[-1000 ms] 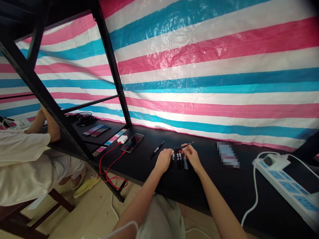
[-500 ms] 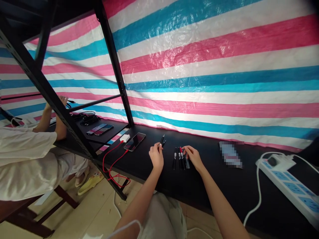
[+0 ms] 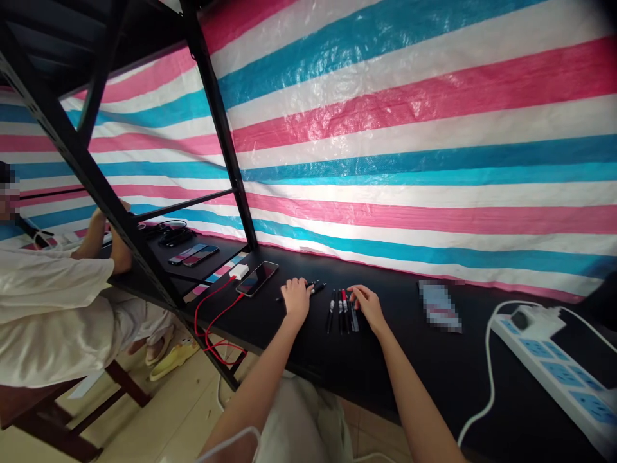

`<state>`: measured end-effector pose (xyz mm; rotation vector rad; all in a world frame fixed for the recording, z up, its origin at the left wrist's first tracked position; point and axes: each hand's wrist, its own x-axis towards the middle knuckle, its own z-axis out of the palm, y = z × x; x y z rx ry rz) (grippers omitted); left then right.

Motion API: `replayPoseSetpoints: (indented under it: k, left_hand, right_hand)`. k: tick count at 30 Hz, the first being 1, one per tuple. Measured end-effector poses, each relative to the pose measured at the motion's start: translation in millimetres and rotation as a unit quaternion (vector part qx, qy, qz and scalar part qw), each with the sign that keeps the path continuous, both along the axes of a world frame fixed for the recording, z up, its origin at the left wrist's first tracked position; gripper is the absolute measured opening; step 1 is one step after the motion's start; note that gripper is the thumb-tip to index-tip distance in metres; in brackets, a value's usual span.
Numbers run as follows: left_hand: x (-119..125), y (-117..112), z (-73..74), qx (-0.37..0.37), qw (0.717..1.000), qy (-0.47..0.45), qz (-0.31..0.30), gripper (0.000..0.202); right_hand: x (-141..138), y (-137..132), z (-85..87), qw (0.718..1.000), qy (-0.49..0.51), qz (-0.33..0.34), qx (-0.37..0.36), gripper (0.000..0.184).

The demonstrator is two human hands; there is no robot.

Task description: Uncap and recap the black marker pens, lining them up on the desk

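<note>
In the head view, the left hand point(image 3: 296, 301) has lowered its raised pen — fingers bent over black pens point(image 3: 318, 289) beside the smartphone point(image 3: 258, 278), grip unclear. The right hand point(image 3: 367, 308), half-curled, meets the pen row's point(image 3: 346, 313) right edge; whether it grips, I cannot tell.

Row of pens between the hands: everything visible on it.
The row of pens lies on the black tabletop, between the left hand and right hand. They are slim, mostly dark, plastic-looking and roughly parallel, with pale markings; one has a red far end, and the right edge looks greyer. The leftmost sits slightly apart. The right hand is at its far right end; contact is unclear.
</note>
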<state>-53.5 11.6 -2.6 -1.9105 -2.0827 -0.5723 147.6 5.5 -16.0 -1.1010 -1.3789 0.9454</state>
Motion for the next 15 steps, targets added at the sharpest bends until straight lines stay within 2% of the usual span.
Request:
replayPoseSetpoints:
  k: [4, 6, 10, 13, 15]
  left_hand:
    - [-9.6, 7.7, 8.8, 0.013, 0.999, 0.043, -0.004, 0.025]
    - [-15.6, 13.6, 11.0, -0.023, 0.998, 0.055, -0.012, 0.024]
    - [-28.0, 22.9, 11.4, -0.093, 0.991, 0.058, -0.070, 0.014]
    - [-34.4, 23.1, 10.0, -0.077, 0.991, 0.056, -0.099, 0.009]
    - [-36.7, 21.2, 9.2, -0.054, 0.994, 0.028, -0.094, 0.010]
  right_hand:
    - [-0.4, -1.3, 0.7, 1.000, 0.005, 0.008, 0.009, 0.039]
    - [0.1, -1.9, 0.4, 1.000, 0.000, 0.009, 0.006, 0.039]
    - [1.2, -2.5, -1.4, 1.000, -0.007, 0.017, -0.003, 0.038]
    - [1.2, -2.7, -2.3, 1.000, -0.009, 0.020, -0.003, 0.036]
    - [1.1, -3.1, -2.2, 1.000, -0.014, 0.021, -0.006, 0.035]
